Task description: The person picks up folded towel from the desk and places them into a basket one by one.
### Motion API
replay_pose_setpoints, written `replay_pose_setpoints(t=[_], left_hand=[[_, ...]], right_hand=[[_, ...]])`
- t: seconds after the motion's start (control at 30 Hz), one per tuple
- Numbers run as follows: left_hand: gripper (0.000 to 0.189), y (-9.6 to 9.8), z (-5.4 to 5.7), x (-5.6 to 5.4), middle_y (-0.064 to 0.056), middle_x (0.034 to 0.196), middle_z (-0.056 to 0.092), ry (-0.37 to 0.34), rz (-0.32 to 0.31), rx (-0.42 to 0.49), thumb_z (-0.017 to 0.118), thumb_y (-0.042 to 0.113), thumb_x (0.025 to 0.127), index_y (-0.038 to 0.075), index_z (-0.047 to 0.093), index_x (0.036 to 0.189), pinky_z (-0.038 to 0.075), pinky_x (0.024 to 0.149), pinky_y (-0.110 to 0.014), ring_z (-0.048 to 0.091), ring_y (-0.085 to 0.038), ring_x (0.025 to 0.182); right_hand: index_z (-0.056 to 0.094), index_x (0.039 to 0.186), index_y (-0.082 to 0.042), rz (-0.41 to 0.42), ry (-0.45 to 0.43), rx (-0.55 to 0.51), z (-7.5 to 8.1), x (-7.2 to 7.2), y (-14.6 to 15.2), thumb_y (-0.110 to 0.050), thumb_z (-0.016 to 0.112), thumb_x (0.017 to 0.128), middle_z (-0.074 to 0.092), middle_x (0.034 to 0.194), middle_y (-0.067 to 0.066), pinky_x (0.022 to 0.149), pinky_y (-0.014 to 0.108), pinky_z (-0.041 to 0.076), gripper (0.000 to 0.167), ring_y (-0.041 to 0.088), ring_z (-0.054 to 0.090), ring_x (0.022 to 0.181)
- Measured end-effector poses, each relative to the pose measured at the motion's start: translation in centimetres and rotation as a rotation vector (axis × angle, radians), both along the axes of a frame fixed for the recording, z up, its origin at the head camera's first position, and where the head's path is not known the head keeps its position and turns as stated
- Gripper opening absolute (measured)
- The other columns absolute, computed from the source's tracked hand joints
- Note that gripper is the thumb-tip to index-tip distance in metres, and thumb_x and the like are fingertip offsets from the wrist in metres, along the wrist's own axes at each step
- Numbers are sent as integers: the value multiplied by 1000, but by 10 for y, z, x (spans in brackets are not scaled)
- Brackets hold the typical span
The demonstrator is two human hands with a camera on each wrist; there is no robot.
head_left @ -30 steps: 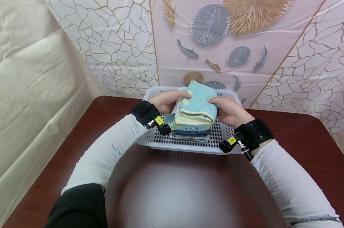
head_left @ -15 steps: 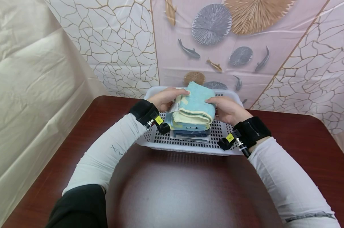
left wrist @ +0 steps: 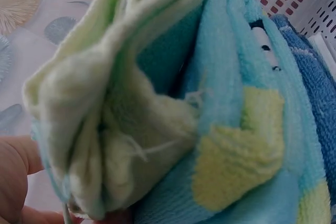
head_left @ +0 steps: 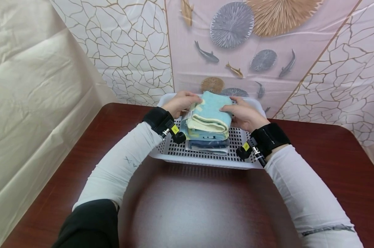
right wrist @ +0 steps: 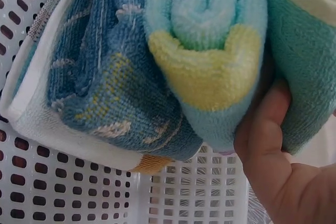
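A folded turquoise towel with a cream underside point(head_left: 214, 107) tops a stack in a white plastic basket point(head_left: 202, 161). My left hand point(head_left: 182, 104) pinches its left edge, thumb on top. On the opposite edge, my right hand point(head_left: 245, 114) grips it with the thumb above. The right wrist view shows fingers point(right wrist: 268, 135) tucked between this towel and the one beneath. Under it lie a light blue towel with yellow patches point(right wrist: 207, 72), a dark blue towel point(right wrist: 113, 93) and a white one point(right wrist: 73, 140). The left fingers under the towel are mostly hidden.
The basket stands on a dark red-brown table point(head_left: 187, 203) near its back edge. Behind hangs a patterned cloth point(head_left: 233, 31) with fish and discs. A beige sheet point(head_left: 29, 103) drapes down the left side. Black camera bands circle both wrists.
Both hands have brought the turquoise towel slightly down and left, closer over the stack. My right index finger now shows above the towel's far right edge.
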State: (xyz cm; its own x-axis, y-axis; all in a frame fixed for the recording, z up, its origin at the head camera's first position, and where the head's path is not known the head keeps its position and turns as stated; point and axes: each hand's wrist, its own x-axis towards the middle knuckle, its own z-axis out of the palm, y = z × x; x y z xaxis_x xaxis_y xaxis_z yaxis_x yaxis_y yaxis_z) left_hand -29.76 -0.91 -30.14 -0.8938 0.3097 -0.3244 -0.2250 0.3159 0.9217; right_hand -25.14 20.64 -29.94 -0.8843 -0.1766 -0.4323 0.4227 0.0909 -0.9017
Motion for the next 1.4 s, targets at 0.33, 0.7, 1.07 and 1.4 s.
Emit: replay_pose_setpoints(t=[0.33,0.7,1.07,1.4], left_hand=[[40,2,-3,-3,-4,112,57,-5,12,19,64,17,96,3,56,133,45,73,-25,52,-13,87],[39,3,-9,-1,1,100,51,-2,-50,-31,58,20,100,16,53,138,31,68,-28,36,-14,70],[44,1,-16,-4,-3,118,57,53,-76,-19,52,18,101,17,52,144,31,60,-22,40,-11,69],[39,2,-22,-5,-1,115,52,48,-109,19,49,39,104,13,56,133,41,83,-29,49,-14,96]], right_hand=[[15,160,-19,58,35,31,-8,-2,7,-20,47,104,40,144,9,95,36,49,64,21,55,112],[18,158,-21,-12,74,32,-21,0,10,-43,40,106,47,123,1,84,33,43,60,15,55,92],[28,157,-21,-57,183,142,-30,-2,11,-48,39,105,55,118,-3,92,35,45,61,8,60,94],[36,155,-25,26,371,271,-41,-3,10,-44,41,105,50,66,-10,62,32,37,53,9,38,57]])
